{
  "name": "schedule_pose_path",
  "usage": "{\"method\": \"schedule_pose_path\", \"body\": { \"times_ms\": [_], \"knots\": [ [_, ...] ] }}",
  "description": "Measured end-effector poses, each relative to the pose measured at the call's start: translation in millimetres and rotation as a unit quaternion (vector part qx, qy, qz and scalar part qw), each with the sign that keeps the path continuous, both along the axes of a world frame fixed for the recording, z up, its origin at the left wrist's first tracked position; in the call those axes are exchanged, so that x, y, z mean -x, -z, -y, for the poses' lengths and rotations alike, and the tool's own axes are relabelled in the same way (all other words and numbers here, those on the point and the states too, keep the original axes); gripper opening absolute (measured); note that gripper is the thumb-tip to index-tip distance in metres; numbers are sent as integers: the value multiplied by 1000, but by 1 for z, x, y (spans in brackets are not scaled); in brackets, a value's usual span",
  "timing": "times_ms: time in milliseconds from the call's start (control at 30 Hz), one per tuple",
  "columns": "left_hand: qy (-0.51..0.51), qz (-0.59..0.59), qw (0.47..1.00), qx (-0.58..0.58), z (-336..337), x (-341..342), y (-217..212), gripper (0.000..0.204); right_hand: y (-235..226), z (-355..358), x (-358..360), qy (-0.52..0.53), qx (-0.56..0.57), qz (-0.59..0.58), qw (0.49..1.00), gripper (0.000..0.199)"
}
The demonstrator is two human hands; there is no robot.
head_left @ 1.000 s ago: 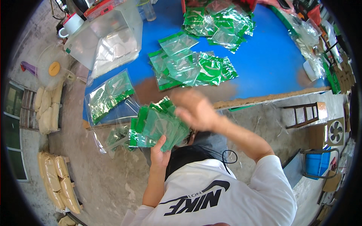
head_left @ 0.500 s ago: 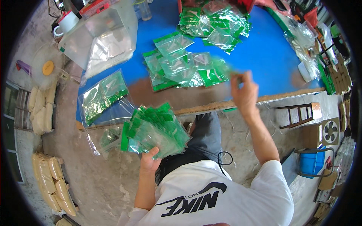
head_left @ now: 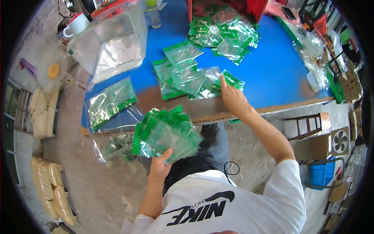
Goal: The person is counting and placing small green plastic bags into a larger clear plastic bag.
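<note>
My left hand (head_left: 160, 163) grips a fanned stack of green-and-clear plastic packets (head_left: 167, 134), thumb on top, in front of the table's near edge. My right hand (head_left: 234, 97) reaches over that edge to a loose pile of like packets (head_left: 181, 76). Its fingers are closed at a green packet (head_left: 233, 80) on the pile's right side; the far fingers are hidden behind the hand. Behind lies a larger heap of packets (head_left: 222, 31), spilling from a red bin (head_left: 257, 9).
On the blue tabletop (head_left: 272, 66) at left lie a clear bag of packets (head_left: 111, 102) and an open translucent box (head_left: 134, 35). A clear bottle (head_left: 154, 17) stands behind. Plastic wrappings (head_left: 313, 50) line the right edge. A small ladder-like stand (head_left: 307, 121) is below right.
My right hand has come left and down, from above the tabletop onto the pile's right side. The blurred green packet by its fingers now shows clearly there. My left hand still holds the stack.
</note>
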State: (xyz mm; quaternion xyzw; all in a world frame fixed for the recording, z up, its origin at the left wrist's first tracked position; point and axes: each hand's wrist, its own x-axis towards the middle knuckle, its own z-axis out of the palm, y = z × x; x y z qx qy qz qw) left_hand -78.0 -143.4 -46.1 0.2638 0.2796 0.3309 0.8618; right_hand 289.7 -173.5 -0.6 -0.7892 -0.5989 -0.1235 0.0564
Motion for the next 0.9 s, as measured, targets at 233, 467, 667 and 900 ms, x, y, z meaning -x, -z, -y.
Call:
{"method": "schedule_pose_path", "body": {
  "times_ms": [233, 467, 667, 900],
  "knots": [
    [58, 171, 982, 62, -12, -12, 1, 63, -96, 50, 11, 54, -39, -372, 926, 44],
    [102, 283, 945, 130, 2, -22, 26, 60, -16, 35, 114, -5, -324, -777, 540, 41],
    [-20, 217, 970, 105, -3, -6, 19, 55, 7, 37, 174, -56, -158, -826, 539, 31],
    [-54, 165, 985, 19, -33, 45, -5, 58, -30, -85, 53, -299, -160, -140, 930, 82]
  ]
}}
